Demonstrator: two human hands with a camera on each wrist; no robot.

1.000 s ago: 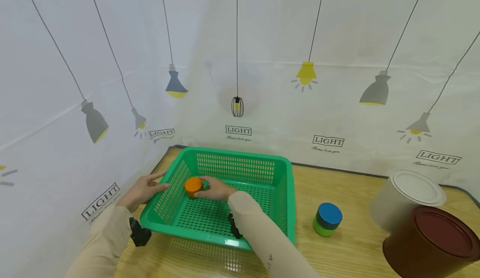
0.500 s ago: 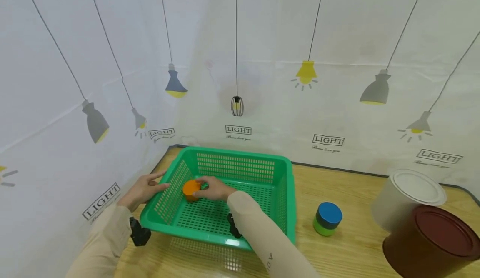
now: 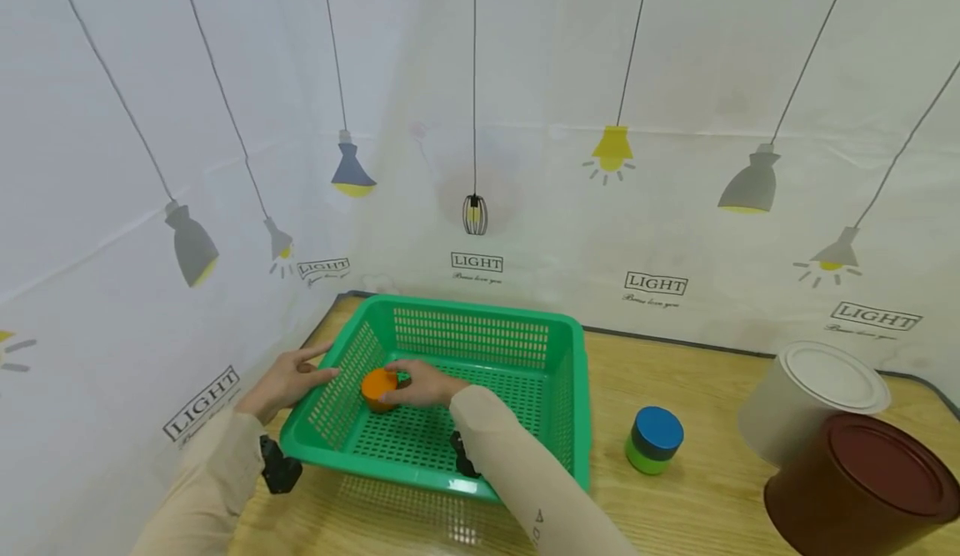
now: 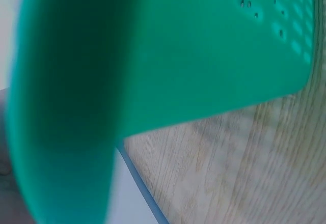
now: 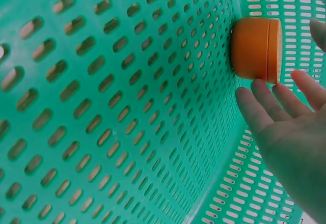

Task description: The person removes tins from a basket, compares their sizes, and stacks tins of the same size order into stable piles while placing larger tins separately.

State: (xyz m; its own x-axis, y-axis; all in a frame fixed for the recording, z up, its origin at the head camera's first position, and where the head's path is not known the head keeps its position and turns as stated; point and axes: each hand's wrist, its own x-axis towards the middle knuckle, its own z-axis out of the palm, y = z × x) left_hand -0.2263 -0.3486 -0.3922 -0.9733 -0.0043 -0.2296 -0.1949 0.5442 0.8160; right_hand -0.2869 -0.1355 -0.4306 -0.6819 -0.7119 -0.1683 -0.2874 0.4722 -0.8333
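Observation:
A small orange jar [image 3: 377,388] stands on the floor of the green plastic basket [image 3: 525,327], near its left wall. My right hand [image 3: 417,383] is inside the basket just right of the jar. In the right wrist view its fingers [image 5: 270,107] lie straight beside the orange jar [image 5: 254,48], not curled round it. My left hand [image 3: 286,381] rests with straight fingers on the outside of the basket's left rim. The left wrist view shows only the blurred basket wall [image 4: 153,56] close up and the wooden table [image 4: 239,173].
To the right of the basket on the wooden table [image 3: 697,489] stand a green jar with a blue lid [image 3: 655,439], a white tin [image 3: 813,402] and a dark red tin [image 3: 862,485]. A white curtain [image 3: 525,122] printed with lamps closes off the back and left.
The orange jar has gone down and slightly left onto the basket floor. My right hand's fingers have loosened from it. The left hand has stayed on the rim.

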